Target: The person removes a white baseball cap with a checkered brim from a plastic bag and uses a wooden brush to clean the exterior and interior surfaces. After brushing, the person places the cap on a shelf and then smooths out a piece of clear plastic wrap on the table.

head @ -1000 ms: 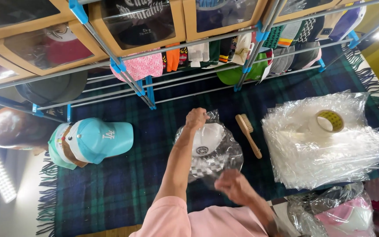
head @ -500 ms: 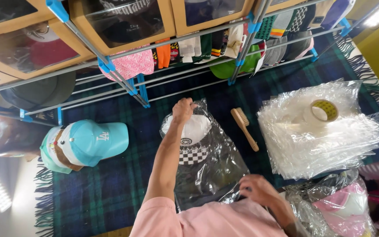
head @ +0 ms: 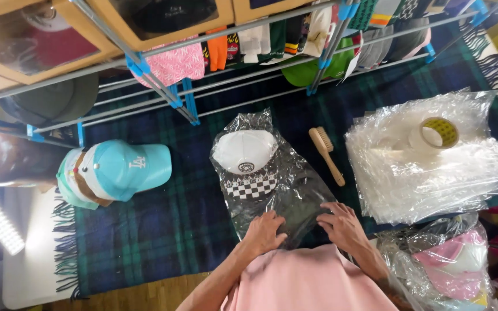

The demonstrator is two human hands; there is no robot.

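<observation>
White checker-brimmed cap point(head: 245, 155) in its clear plastic bag point(head: 286, 193) lies on our tartan blanket point(head: 162, 230); left hand point(head: 264, 231) and right hand point(head: 343, 224) press spread-fingered on the bag's open end, which we judge needs folding shut.

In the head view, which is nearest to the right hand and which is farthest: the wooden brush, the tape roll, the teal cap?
1. Wooden brush: just beyond the right hand, on the blanket.
2. Tape roll: farther right, on the stack of clear bags.
3. Teal cap: far left, past the left hand.
</observation>
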